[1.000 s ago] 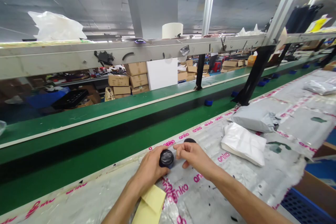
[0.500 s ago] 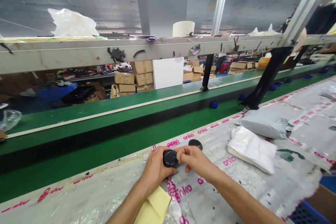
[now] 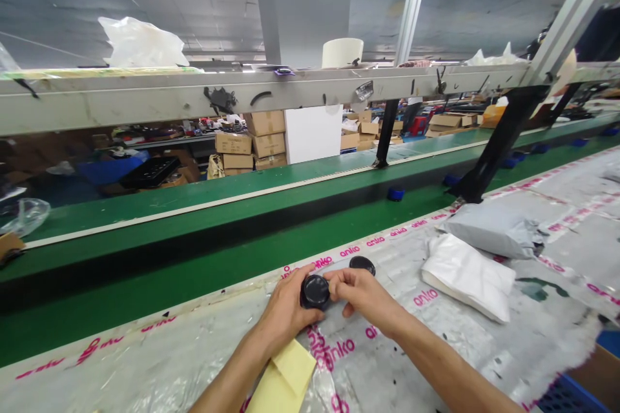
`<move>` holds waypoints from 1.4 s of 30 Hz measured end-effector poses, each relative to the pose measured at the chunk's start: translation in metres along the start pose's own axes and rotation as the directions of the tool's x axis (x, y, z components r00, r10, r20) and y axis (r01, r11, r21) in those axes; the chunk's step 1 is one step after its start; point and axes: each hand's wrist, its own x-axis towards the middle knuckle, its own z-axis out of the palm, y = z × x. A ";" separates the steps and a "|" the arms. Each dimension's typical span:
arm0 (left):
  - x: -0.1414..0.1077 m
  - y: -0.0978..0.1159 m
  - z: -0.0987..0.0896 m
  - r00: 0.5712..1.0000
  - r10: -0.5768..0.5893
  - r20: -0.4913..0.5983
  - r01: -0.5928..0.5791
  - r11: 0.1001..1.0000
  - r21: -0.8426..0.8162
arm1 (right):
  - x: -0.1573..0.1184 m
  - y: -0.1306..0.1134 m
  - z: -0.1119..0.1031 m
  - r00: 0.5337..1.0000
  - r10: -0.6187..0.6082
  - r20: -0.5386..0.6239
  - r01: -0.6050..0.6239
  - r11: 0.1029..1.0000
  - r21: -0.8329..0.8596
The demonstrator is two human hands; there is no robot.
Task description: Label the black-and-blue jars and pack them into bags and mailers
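Observation:
A round black piece, like a small lid or shallow cup (image 3: 316, 292), is held just over the plastic-covered table (image 3: 387, 361). My left hand (image 3: 287, 304) curls around its left side, thumb at the near edge. At its right rim, my right hand (image 3: 356, 292) has thumb and forefinger pinched together; whether they grip the rim or something tiny is hidden. Behind my right hand lies a second black disc (image 3: 362, 264), partly covered by it. Yellow paper slips (image 3: 285, 377) rest beside my left wrist.
A green conveyor belt (image 3: 217, 258) runs past the table's far edge, carrying several blue round pieces (image 3: 396, 194). White packets (image 3: 467, 277) and a grey plastic bag (image 3: 491, 230) lie to the right. A black post (image 3: 501, 142) stands by the belt; a blue crate (image 3: 571, 393) sits lower right.
The black piece has tipped slightly, so more of its round face shows. Both hands keep nearly the same hold. The whole view has shifted a little.

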 end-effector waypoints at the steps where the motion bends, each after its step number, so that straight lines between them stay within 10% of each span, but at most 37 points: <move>1: 0.000 0.001 -0.001 1.000 0.010 0.008 -0.010 1.000 0.007 | 0.000 0.000 0.000 1.000 -0.001 0.001 0.001 1.000 -0.002; 19: -0.006 0.015 0.023 0.976 -0.069 -0.208 0.105 0.980 0.167 | 0.000 -0.003 0.009 0.999 -0.043 0.021 0.044 0.999 -0.013; 42: -0.010 0.020 0.009 0.991 -0.008 -0.132 0.027 0.989 0.146 | 0.007 0.003 0.009 1.000 -0.004 -0.012 0.002 0.990 -0.140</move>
